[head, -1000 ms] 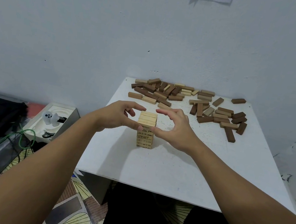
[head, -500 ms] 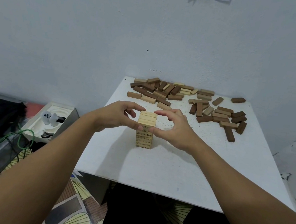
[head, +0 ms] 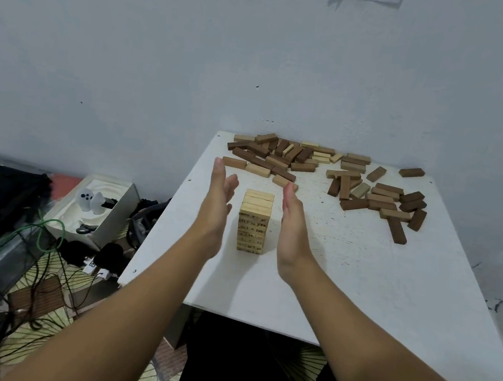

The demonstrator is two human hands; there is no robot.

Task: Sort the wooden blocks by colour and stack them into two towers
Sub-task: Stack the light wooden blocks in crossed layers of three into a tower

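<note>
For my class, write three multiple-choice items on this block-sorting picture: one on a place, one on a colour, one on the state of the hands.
1. Where do the loose blocks lie?
A. the table's far side
B. the floor
C. a box

2. What colour is the tower?
A. dark brown
B. pale wood
C. red

3. How are the hands?
A. gripping blocks
B. fists
C. open, flat, either side of the tower

Answers:
1 A, the loose blocks lie scattered near the wall on the table.
2 B, every block of the tower is pale.
3 C, left hand and right hand show straight fingers.
</note>
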